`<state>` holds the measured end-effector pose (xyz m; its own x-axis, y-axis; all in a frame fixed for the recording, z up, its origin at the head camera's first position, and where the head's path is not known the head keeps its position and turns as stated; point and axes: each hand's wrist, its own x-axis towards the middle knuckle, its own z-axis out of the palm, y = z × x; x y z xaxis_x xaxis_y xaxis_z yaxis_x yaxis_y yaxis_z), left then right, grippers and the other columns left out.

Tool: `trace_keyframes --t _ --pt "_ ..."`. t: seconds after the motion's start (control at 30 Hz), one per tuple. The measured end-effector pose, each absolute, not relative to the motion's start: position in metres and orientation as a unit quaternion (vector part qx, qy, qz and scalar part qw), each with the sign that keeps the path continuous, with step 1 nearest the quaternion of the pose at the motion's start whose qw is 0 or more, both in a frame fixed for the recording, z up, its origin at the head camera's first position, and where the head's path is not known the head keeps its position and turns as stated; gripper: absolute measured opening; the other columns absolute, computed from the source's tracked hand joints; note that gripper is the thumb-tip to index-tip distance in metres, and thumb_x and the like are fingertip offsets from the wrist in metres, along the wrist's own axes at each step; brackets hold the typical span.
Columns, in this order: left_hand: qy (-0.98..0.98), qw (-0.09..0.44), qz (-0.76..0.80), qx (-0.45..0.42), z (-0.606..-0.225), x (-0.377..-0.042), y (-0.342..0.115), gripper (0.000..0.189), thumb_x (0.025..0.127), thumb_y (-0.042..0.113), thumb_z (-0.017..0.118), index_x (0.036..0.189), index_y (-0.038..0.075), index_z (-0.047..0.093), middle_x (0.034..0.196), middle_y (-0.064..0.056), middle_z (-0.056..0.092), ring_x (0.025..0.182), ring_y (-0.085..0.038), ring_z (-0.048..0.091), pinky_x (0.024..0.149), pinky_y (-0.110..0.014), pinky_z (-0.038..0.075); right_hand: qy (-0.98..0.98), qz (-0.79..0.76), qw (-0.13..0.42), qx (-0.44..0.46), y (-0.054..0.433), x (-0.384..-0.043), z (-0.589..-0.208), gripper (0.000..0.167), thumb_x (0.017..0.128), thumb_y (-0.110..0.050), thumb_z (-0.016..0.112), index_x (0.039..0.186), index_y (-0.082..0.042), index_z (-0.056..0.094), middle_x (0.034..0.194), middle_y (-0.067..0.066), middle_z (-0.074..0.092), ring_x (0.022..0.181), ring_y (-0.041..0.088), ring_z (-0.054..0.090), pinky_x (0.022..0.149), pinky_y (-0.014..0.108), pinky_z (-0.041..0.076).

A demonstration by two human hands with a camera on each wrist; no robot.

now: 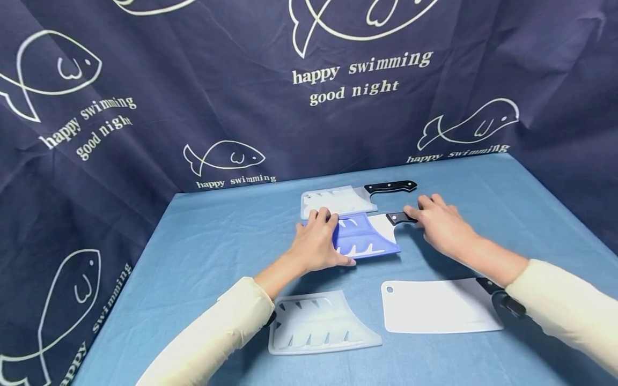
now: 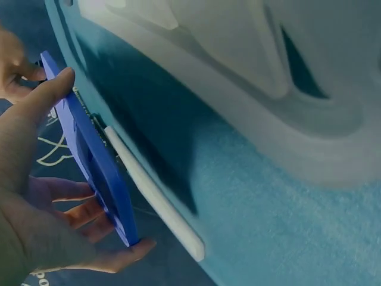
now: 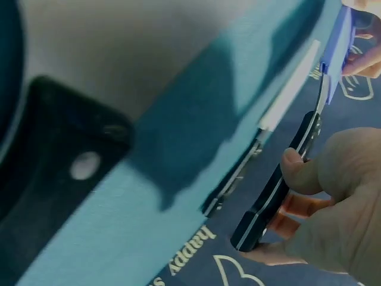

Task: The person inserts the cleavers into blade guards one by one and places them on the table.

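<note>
My left hand (image 1: pixel 316 241) grips a blue blade cover (image 1: pixel 364 236), thumb along the near edge and fingers across the far side. Inside that cover sits most of a cleaver's blade (image 1: pixel 383 226), its pale metal showing at the right end. My right hand (image 1: pixel 441 222) holds the cleaver by its black riveted handle (image 3: pixel 277 190), thumb on one side and fingers on the other. Both wrist views show the cover (image 2: pixel 98 161) and cleaver raised off the table, with shadows below. The blade's far end is hidden by the cover and left hand.
Behind lies another cleaver (image 1: pixel 391 186) in a translucent white cover (image 1: pixel 333 201). In front, a translucent white cover (image 1: pixel 323 324) lies near my left forearm. A bare-bladed cleaver (image 1: pixel 439 306) lies at right, its handle partly under my right sleeve. A dark printed curtain (image 1: pixel 232 96) borders the blue table (image 1: pixel 207 241).
</note>
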<state>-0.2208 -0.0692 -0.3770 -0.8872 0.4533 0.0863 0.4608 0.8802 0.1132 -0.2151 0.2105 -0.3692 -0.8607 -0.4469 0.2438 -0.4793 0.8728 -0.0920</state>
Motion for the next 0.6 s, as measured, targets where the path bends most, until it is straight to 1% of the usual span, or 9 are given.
trace_keyframes --t 0.13,0.23,0.37,0.47,0.6 --pt "-0.97 -0.002 -0.064 -0.233 -0.385 -0.223 -0.067 0.103 0.061 0.069 0.076 0.138 0.008 0.048 0.124 -0.007 0.043 0.113 -0.023 0.039 0.083 -0.053 0.043 -0.961 0.065 0.095 0.251 0.212 -0.221 -0.378 0.045 0.078 0.007 0.065 0.122 -0.002 0.064 0.095 0.014 0.053 0.089 0.036 0.047 0.057 0.048 0.043" --pt "-0.97 -0.022 -0.056 -0.235 -0.391 -0.224 -0.066 0.104 0.063 0.07 0.075 0.141 0.007 0.044 0.128 -0.008 0.042 0.117 -0.024 0.037 0.085 -0.053 0.043 -0.962 0.061 0.081 0.255 0.213 -0.223 -0.382 0.041 0.081 0.006 0.065 0.121 -0.002 0.065 0.094 0.014 0.054 0.089 0.035 0.049 0.057 0.048 0.045" --pt "-0.97 -0.049 -0.052 -0.234 -0.394 -0.226 -0.064 0.105 0.066 0.069 0.073 0.144 0.006 0.04 0.132 -0.009 0.039 0.122 -0.026 0.035 0.088 -0.053 0.042 -0.961 0.062 0.071 0.261 0.214 -0.226 -0.387 0.039 0.081 0.005 0.065 0.12 -0.002 0.067 0.091 0.012 0.054 0.089 0.034 0.051 0.058 0.047 0.046" --pt "-0.969 -0.075 -0.053 -0.229 -0.395 -0.227 -0.063 0.105 0.068 0.068 0.072 0.146 0.007 0.038 0.134 -0.009 0.038 0.125 -0.027 0.034 0.09 -0.052 0.04 -0.959 0.066 0.068 0.266 0.215 -0.227 -0.391 0.039 0.081 0.005 0.066 0.119 -0.001 0.066 0.093 0.014 0.055 0.092 0.036 0.052 0.061 0.049 0.047" --pt "-0.967 -0.111 -0.048 -0.224 -0.394 -0.228 -0.062 0.103 0.072 0.068 0.069 0.148 0.008 0.034 0.137 -0.01 0.036 0.128 -0.027 0.032 0.095 -0.054 0.035 -0.96 0.061 0.059 0.267 0.215 -0.227 -0.397 0.037 0.083 0.003 0.066 0.12 0.0 0.065 0.1 0.019 0.056 0.099 0.04 0.053 0.069 0.054 0.049"
